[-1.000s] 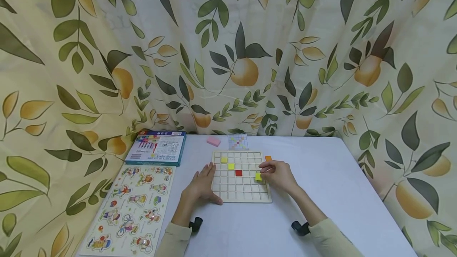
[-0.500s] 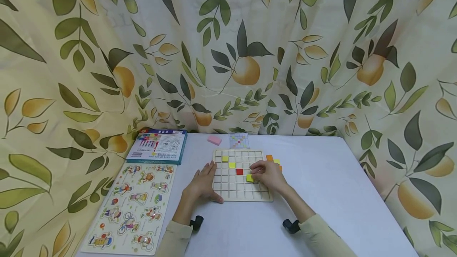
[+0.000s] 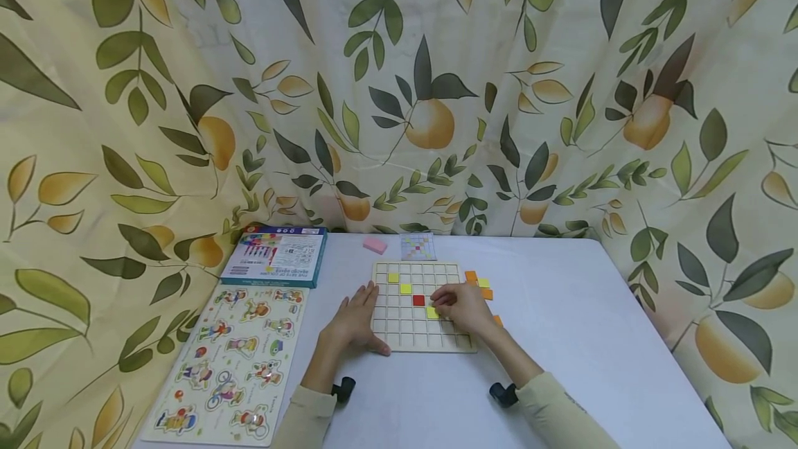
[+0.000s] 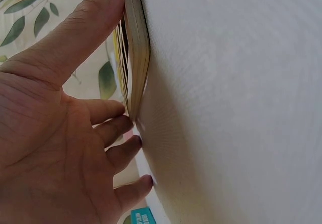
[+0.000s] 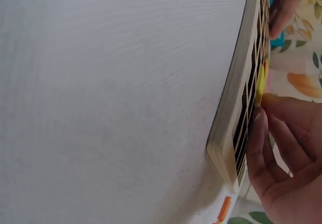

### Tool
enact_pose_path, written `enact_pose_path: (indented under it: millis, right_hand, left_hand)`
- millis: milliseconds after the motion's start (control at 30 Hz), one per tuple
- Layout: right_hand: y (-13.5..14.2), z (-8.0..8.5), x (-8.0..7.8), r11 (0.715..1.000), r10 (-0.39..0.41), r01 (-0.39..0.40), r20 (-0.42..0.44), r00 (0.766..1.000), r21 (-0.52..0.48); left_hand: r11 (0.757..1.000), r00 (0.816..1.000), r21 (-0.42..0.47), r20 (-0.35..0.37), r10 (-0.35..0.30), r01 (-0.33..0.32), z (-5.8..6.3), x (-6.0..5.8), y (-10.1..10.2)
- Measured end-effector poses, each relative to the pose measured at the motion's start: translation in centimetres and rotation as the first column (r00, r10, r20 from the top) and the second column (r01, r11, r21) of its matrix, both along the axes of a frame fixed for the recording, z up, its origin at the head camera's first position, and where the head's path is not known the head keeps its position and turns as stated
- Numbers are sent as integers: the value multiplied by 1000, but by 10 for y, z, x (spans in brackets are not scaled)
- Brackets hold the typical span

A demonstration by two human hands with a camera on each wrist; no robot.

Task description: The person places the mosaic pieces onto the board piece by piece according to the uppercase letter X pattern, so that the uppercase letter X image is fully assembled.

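Note:
A wooden grid board (image 3: 399, 339) lies on the white table. Two yellow tiles (image 3: 406, 289) and a red tile (image 3: 418, 301) sit in its cells along a diagonal. My right hand (image 3: 467, 308) pinches another yellow tile (image 3: 431, 312) low over the cells, diagonally below the red one. In the right wrist view, thumb and fingertips meet at the end of that yellow tile (image 5: 261, 83), close against the board's face. My left hand (image 3: 353, 321) rests along the board's left side, fingers extended; the left wrist view shows its thumb on the board's near edge.
Several orange and yellow tiles (image 3: 487, 293) lie right of the board, partly behind my right hand. Beyond it are a pattern card (image 3: 417, 247) and a pink block (image 3: 375, 245). At left lie a box (image 3: 274, 258) and a picture puzzle board (image 3: 224, 366). A leaf-print curtain (image 3: 436, 179) hangs behind.
My right hand has carried the yellow tile leftward over the board, from the right-hand columns to near the red tile. Tiles on the right have come into view. My left hand stays in place.

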State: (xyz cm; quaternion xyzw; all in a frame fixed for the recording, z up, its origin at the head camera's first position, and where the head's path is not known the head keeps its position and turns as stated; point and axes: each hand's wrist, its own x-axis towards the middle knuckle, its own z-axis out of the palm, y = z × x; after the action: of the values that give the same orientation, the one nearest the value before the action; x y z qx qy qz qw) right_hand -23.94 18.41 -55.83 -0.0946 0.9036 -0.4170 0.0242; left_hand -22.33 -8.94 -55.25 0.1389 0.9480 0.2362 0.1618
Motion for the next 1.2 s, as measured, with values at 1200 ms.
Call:
enact_pose_path:
  millis: [1200]
  right_hand:
    - [87, -3, -35, 939, -311, 311, -21, 950, 150]
  left_hand:
    - [1000, 1000, -2, -16, -1, 1, -1, 2, 0]
